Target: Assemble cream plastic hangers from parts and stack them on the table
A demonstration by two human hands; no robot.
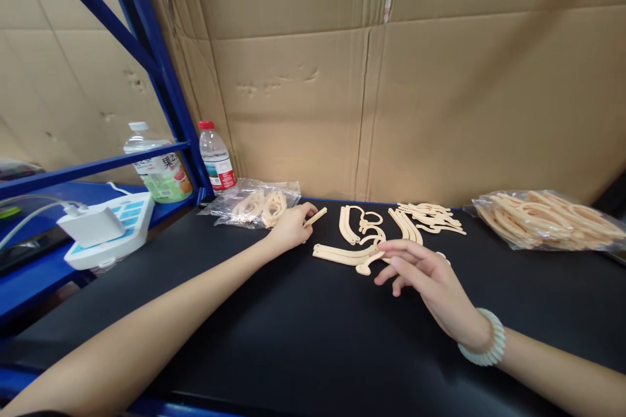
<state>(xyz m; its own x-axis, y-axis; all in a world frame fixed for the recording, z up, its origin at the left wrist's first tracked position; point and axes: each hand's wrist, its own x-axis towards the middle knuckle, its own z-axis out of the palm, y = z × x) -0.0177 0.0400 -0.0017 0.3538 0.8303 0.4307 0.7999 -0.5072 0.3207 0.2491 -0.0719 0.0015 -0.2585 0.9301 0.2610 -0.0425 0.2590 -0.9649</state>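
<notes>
My left hand (290, 228) is closed on a short, slim beige plastic strip (315, 216), which sticks out past the fingertips beside a clear bag. My right hand (430, 277) hovers palm inward with its fingers apart. Its fingertips are close to a small curved beige hook piece (363, 269); whether they touch it I cannot tell. Behind that hand lie long curved beige arms that look like hanger parts: one pair (337, 254) lies lengthwise, another pair (347, 227) stands behind it, and a third group (407, 227) is further right. Beige hooks (374, 217) lie between them.
A clear bag of beige rings (259, 205) sits behind my left hand. Loose beige pieces (430, 216) and a full bag (548, 218) lie at the right. Two bottles (215, 159), a power strip (110, 234) and a blue frame (147, 58) stand left; cardboard (293, 98) walls the back.
</notes>
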